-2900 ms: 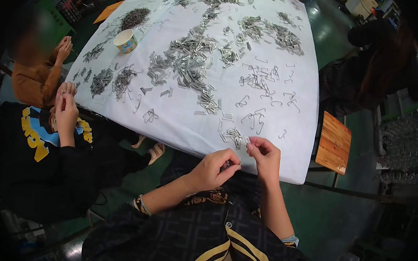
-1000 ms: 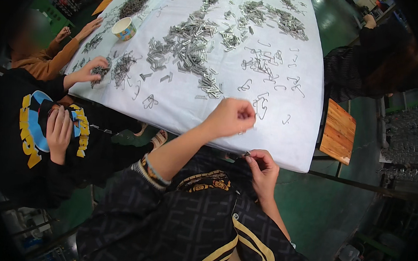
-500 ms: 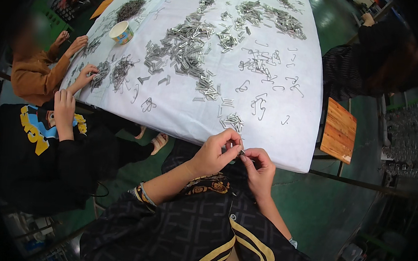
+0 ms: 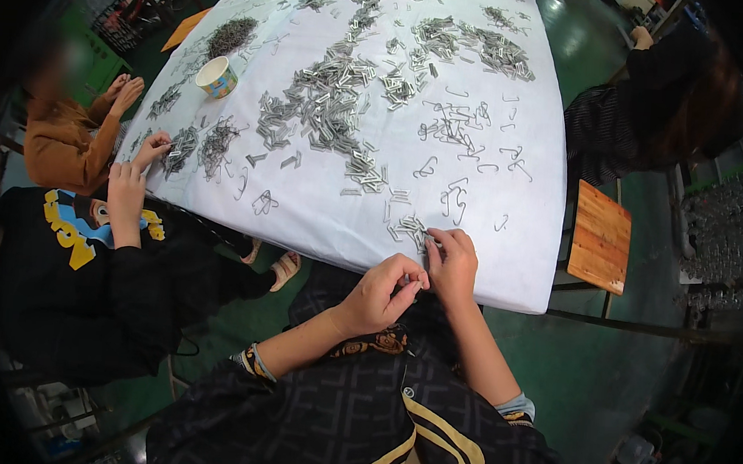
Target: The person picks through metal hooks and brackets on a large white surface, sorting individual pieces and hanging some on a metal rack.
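Note:
My left hand (image 4: 382, 295) is held at the table's near edge, thumb and fingers pinched together; whatever is between them is too small to make out. Just to its right, my right hand (image 4: 454, 269) reaches over the cloth. Its thumb and fingertips close on a small metal piece at the right side of a little pile of short silvery metal pieces (image 4: 407, 229). Farther off lie bent wire hooks (image 4: 454, 199), some singly and some in a loose tangle (image 4: 456, 125).
A white cloth covers the table (image 4: 337, 230). Large heaps of metal pieces (image 4: 328, 102) spread along its middle. A paper cup (image 4: 217, 78) stands at the left, near a co-worker's hand (image 4: 125, 191). A wooden stool (image 4: 601, 237) is at the right; another person sits beyond it.
My right hand has left my left hand and moved up to the little pile. My left hand has dropped slightly, still pinched. The brown-sleeved co-worker's hands have come together off the table.

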{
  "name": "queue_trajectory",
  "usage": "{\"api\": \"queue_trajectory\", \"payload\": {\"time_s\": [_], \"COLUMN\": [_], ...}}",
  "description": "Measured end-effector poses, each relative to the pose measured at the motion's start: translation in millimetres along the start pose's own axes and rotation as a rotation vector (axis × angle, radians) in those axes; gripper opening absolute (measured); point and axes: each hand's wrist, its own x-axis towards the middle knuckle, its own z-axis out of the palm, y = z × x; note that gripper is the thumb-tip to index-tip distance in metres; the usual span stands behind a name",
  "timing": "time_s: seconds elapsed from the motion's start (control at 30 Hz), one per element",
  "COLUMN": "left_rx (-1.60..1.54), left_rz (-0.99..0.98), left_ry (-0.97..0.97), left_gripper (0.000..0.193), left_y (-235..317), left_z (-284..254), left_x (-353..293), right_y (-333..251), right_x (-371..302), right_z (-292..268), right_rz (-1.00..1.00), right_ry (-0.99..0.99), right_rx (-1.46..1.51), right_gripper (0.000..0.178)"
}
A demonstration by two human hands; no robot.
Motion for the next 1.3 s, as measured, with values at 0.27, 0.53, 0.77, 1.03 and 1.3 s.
{"api": "queue_trajectory", "payload": {"time_s": [0.27, 0.53, 0.77, 1.03, 1.3], "left_rx": [0.034, 0.014, 0.062, 0.101, 0.236], "left_rz": [-0.001, -0.032, -0.009, -0.053, 0.027], "left_ry": [0.015, 0.053, 0.081, 0.049, 0.039], "left_gripper": [0.010, 0.007, 0.008, 0.009, 0.012], "left_y": [0.3, 1.1, 6.4, 9.9, 7.0], "left_z": [-3.6, -0.8, 4.0, 4.1, 5.2], "left_x": [0.6, 6.6, 18.4, 20.6, 19.6], "right_y": [0.4, -7.1, -35.1, -51.2, -54.3], "right_x": [24.4, 19.2, -10.6, -22.4, -26.5], "right_z": [13.2, -17.3, -52.8, -60.7, -59.3], "right_rz": [-0.053, 0.425, 0.350, 0.184, 0.393], "right_ry": [-0.041, -0.084, -0.109, -0.067, -0.064], "right_rx": [-0.167, 0.382, 0.683, 0.416, 0.597], "right_gripper": [0.010, 0.010, 0.011, 0.011, 0.013]}}
